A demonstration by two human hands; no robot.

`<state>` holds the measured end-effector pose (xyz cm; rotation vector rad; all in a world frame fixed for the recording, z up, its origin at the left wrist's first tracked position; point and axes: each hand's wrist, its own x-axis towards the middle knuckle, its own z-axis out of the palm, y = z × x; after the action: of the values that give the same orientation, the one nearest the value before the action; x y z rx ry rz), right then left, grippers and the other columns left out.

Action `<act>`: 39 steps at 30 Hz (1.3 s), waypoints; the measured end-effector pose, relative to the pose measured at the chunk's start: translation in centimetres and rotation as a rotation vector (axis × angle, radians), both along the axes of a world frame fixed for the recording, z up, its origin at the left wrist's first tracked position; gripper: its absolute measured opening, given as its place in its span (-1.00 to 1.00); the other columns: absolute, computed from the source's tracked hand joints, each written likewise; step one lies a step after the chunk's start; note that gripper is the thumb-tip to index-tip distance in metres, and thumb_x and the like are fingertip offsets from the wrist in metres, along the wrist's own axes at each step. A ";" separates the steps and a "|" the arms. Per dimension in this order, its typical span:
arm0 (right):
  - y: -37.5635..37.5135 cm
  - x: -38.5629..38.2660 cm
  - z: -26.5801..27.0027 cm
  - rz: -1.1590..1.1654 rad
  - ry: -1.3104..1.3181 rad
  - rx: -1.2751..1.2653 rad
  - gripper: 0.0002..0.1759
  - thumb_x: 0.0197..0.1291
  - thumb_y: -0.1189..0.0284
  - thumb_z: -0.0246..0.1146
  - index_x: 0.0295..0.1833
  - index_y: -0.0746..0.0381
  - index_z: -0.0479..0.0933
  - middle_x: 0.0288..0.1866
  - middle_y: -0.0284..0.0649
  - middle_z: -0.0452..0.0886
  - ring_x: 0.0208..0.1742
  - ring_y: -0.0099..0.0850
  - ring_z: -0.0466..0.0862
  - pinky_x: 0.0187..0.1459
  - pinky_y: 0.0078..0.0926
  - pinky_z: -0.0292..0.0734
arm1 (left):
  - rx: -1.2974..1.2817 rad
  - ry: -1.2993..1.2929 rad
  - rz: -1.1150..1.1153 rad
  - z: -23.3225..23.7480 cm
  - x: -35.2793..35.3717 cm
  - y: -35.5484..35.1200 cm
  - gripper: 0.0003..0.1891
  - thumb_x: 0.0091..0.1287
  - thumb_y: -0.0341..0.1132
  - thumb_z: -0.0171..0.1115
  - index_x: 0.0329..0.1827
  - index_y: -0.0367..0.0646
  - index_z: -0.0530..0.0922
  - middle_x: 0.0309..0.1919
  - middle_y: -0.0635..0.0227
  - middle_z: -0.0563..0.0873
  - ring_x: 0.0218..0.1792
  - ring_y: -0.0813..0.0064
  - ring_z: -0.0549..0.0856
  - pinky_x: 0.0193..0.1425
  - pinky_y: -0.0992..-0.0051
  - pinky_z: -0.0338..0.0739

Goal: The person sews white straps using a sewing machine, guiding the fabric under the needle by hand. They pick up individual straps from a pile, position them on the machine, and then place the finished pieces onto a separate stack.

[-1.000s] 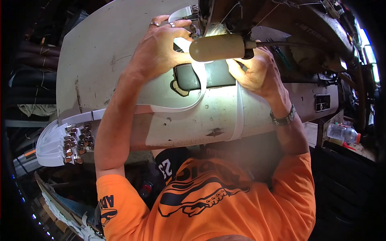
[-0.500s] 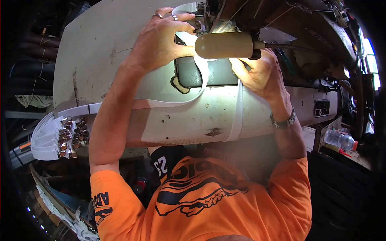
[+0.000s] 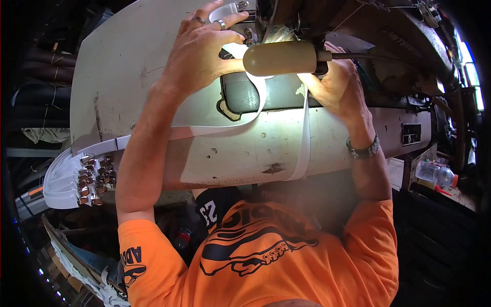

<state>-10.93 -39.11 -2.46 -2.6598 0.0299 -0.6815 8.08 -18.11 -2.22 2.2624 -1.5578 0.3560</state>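
Observation:
My left hand (image 3: 202,59), with rings on two fingers, is at the sewing machine's needle area. Its thumb and forefinger close on a white strap (image 3: 261,92), while the other fingers stretch toward a strap end with a metal clip (image 3: 240,5). Right of the lamp, my right hand (image 3: 337,84) is bent with its thumb by another length of white strap (image 3: 304,138), which hangs over the table's front edge. The lamp hides some of its fingertips. Between my hands lies the machine's dark bed plate (image 3: 240,97).
A work lamp (image 3: 280,58) covers the stitching spot. The sewing machine (image 3: 404,46) stands at upper right on a worn pale table (image 3: 123,77). At left lies a bundle of white straps (image 3: 61,189) with metal clips (image 3: 94,179). A plastic bottle (image 3: 434,173) lies at right.
My right hand has moved up and turned, so its fingers show less behind the lamp. My left hand's upper fingers have stretched further upward. The view has shifted slightly.

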 end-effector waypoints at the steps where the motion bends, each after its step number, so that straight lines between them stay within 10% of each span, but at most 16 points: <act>1: -0.2 -0.1 0.0 0.012 -0.049 -0.025 -0.85 0.25 0.40 0.42 -0.16 0.24 0.71 -0.24 -0.12 0.76 -0.19 -0.12 0.74 0.02 -0.16 0.59 | 0.015 0.012 -0.006 0.2 0.0 0.0 -0.58 0.11 -0.27 0.68 0.07 -0.03 0.83 0.33 0.19 0.74 0.68 0.24 0.24 0.68 0.17 0.17; 9: -2.7 -8.5 12.9 0.394 0.202 0.051 -0.62 0.34 0.40 0.38 0.21 0.33 0.69 0.21 -0.10 0.75 -0.02 -0.20 0.80 0.05 -0.18 0.68 | -0.049 0.087 -0.072 -1.4 1.0 0.0 -0.63 0.17 -0.05 0.60 -0.01 0.01 0.86 0.40 0.53 0.70 0.59 0.24 0.40 0.73 0.13 0.13; 13: -19.9 -14.0 18.1 -0.378 0.116 0.184 -0.55 0.36 0.26 0.34 0.25 0.28 0.68 0.28 -0.12 0.72 0.19 -0.27 0.72 0.20 -0.22 0.62 | -0.014 0.137 -0.095 -1.2 0.8 -0.1 -0.62 0.21 -0.21 0.60 0.08 -0.09 0.83 0.39 0.37 0.71 0.61 0.29 0.40 0.79 0.15 0.03; 23: -36.8 -18.3 16.0 -0.517 0.097 0.164 -0.55 0.39 0.37 0.25 0.30 0.37 0.60 0.41 0.01 0.61 0.43 -0.21 0.57 0.49 -0.20 0.42 | 0.034 0.227 -0.127 -0.7 0.8 -0.3 -0.65 0.26 -0.35 0.53 0.12 -0.17 0.81 0.36 0.28 0.72 0.59 0.33 0.44 0.83 0.16 -0.08; 26: -39.7 -20.3 15.8 -0.365 0.029 0.227 -0.54 0.39 0.40 0.22 0.32 0.39 0.57 0.45 0.04 0.57 0.50 -0.19 0.52 0.57 -0.19 0.36 | -0.011 0.186 -0.172 -1.5 1.7 -0.4 -0.69 0.24 -0.08 0.53 -0.05 -0.03 0.87 0.28 0.43 0.77 0.51 0.33 0.52 0.80 0.09 0.01; 32: -27.5 -15.0 15.3 -0.509 -0.007 0.182 -0.44 0.51 0.25 0.22 0.50 0.29 0.46 0.34 -0.04 0.62 0.38 -0.30 0.62 0.40 -0.28 0.53 | 0.099 0.216 -0.122 -0.3 1.6 -0.5 -0.64 0.20 -0.37 0.54 0.08 -0.22 0.81 0.24 0.18 0.77 0.53 0.32 0.50 0.84 0.12 -0.11; 35: -28.7 -14.5 15.2 -0.753 -0.009 0.635 -0.37 0.54 0.16 0.19 0.56 0.27 0.41 0.35 -0.06 0.61 0.39 -0.29 0.62 0.37 -0.29 0.57 | 0.086 0.199 -0.130 -0.6 1.8 -0.5 -0.65 0.19 -0.36 0.59 0.06 -0.17 0.83 0.24 0.18 0.77 0.52 0.32 0.51 0.84 0.10 -0.12; 38: -40.5 -19.0 9.3 -0.379 -0.175 0.179 -0.38 0.55 0.11 0.13 0.52 0.28 0.46 0.41 0.00 0.59 0.43 -0.18 0.59 0.49 -0.18 0.46 | 0.075 0.209 -0.121 -0.8 1.6 -0.3 -0.67 0.19 -0.35 0.60 0.04 -0.13 0.84 0.25 0.20 0.77 0.52 0.34 0.51 0.84 0.09 -0.13; 39: -37.4 -17.3 8.0 -0.335 -0.445 0.525 -0.41 0.56 0.16 0.12 0.50 0.30 0.48 0.41 0.01 0.59 0.43 -0.16 0.59 0.50 -0.16 0.44 | 0.073 0.213 -0.121 -0.7 1.6 -0.4 -0.67 0.19 -0.35 0.61 0.04 -0.12 0.84 0.26 0.21 0.76 0.52 0.34 0.51 0.85 0.09 -0.14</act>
<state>-28.18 -76.48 5.50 -1.9744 0.4704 -1.1737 9.65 -18.48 -2.91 2.1652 -1.6083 0.0245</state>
